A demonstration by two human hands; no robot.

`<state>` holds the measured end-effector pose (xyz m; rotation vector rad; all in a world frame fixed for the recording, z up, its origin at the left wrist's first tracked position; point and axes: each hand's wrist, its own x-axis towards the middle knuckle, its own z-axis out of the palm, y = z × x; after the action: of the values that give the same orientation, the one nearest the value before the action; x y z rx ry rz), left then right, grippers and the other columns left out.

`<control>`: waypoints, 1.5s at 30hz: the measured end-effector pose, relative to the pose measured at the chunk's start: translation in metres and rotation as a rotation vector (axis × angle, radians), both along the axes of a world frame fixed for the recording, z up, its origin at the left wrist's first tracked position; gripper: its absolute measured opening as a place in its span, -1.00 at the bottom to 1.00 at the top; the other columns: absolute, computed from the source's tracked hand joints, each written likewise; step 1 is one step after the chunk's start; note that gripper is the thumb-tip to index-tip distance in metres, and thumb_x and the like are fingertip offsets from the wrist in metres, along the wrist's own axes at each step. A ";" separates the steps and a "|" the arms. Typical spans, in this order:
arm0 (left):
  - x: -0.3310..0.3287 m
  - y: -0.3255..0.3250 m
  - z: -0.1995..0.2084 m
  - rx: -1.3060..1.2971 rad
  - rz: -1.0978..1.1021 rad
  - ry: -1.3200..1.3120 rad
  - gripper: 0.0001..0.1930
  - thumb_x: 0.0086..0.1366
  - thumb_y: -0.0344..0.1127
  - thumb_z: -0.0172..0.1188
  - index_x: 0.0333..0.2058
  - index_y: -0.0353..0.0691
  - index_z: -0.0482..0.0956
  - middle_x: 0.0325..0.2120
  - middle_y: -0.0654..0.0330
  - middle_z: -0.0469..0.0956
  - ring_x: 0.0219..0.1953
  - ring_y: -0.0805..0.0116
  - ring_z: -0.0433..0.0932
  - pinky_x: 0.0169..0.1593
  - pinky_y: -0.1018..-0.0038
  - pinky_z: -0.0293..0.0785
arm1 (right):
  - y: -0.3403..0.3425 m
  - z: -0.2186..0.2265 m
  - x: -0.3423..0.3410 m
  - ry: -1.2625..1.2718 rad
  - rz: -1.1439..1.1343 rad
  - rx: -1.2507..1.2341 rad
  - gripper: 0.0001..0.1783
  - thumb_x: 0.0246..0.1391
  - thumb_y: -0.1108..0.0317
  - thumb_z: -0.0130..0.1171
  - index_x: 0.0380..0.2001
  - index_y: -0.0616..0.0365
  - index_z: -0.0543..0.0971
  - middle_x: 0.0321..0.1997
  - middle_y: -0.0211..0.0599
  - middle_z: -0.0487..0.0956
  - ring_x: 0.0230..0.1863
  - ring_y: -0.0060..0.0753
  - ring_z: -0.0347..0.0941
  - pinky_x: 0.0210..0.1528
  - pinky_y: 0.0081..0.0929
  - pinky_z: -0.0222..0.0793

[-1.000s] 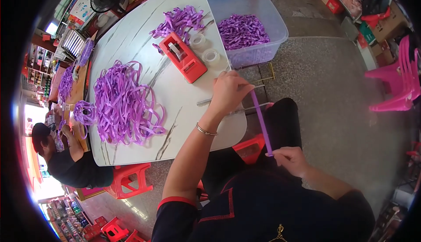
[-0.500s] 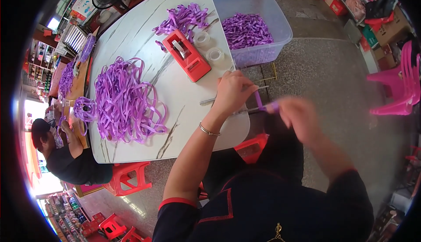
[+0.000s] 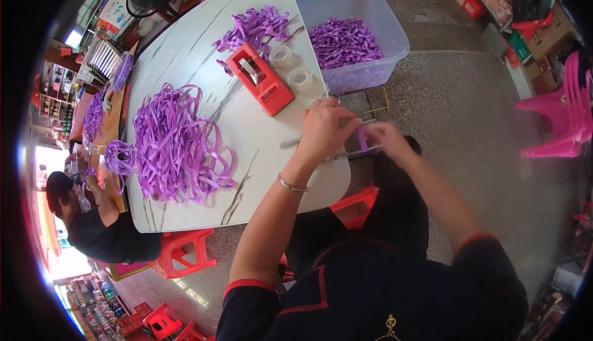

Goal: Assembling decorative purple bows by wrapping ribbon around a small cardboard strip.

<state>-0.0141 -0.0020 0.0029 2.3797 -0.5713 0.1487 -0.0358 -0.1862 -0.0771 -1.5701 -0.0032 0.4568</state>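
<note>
At the table's right edge, thin metal rods [image 3: 374, 149] stick out past the tabletop, with a purple ribbon [image 3: 362, 139] looped across them. My left hand [image 3: 326, 128], a bangle on its wrist, rests over the rods with thumb and fingers pinched on the ribbon. Just right of it, my right hand [image 3: 384, 139] is closed at the ribbon's side, its fingers curled and a little blurred. What lies between its fingertips is mostly hidden. A large heap of purple ribbons [image 3: 176, 146] lies on the left of the marbled white table [image 3: 272, 186].
A red tape dispenser [image 3: 260, 81] and clear tape rolls [image 3: 300, 78] stand near a pile of folded ribbons [image 3: 256, 29]. Beyond the table's right edge is a clear plastic bin [image 3: 395, 50] of ribbon pieces. A co-worker [image 3: 102, 223] sits at left. Pink stools [image 3: 562, 115] stand right.
My right hand has come in from the lower right, up and left toward my left hand, against the rods. My left hand keeps its pinch in nearly the same place.
</note>
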 end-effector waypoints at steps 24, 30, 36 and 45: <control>-0.131 -0.034 0.015 -1.342 0.302 1.153 -0.63 0.33 -0.19 -0.21 0.04 -0.26 0.20 -0.58 0.31 0.28 -0.55 0.46 0.24 -0.45 0.59 0.17 | 0.014 0.042 -0.064 0.206 -0.210 0.282 -0.86 -0.03 0.39 0.19 -0.42 0.07 0.43 -0.48 -0.49 0.48 -0.43 -0.73 0.39 -0.49 -0.83 0.21; -0.106 -0.030 0.001 -1.676 0.103 1.443 -0.89 0.30 -0.29 -0.21 -0.28 -0.14 0.27 -0.66 0.35 0.15 -0.62 0.51 0.13 -0.54 0.60 0.07 | 0.014 0.050 -0.059 0.252 -0.210 0.343 -0.71 -0.03 0.44 0.17 -0.23 0.14 0.34 -0.39 -0.38 0.49 -0.40 -0.63 0.42 -0.42 -0.75 0.32; -0.098 -0.019 -0.001 -1.825 -0.111 1.567 -0.89 0.28 -0.43 -0.27 -0.29 -0.10 0.24 -0.69 0.38 0.05 -0.65 0.56 0.06 -0.56 0.65 0.04 | -0.003 0.069 -0.048 0.044 -0.162 -0.016 -0.72 -0.03 0.40 0.18 -0.25 0.18 0.36 -0.44 -0.38 0.48 -0.41 -0.61 0.41 -0.42 -0.70 0.33; -0.099 -0.009 -0.009 -1.816 -0.271 1.591 -0.87 0.25 -0.44 -0.21 -0.28 0.00 0.22 -0.67 0.38 0.03 -0.61 0.55 0.05 -0.55 0.65 0.03 | 0.115 0.137 0.089 -0.722 -0.021 -0.333 -0.68 -0.08 0.12 0.18 -0.40 0.18 0.56 -0.48 -0.18 0.56 -0.40 -0.31 0.50 -0.30 -0.45 0.35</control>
<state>-0.1131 -0.0106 -0.0056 0.1935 0.1563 -0.8750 0.0531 -0.0714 0.0600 -1.9871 -0.4835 -0.1564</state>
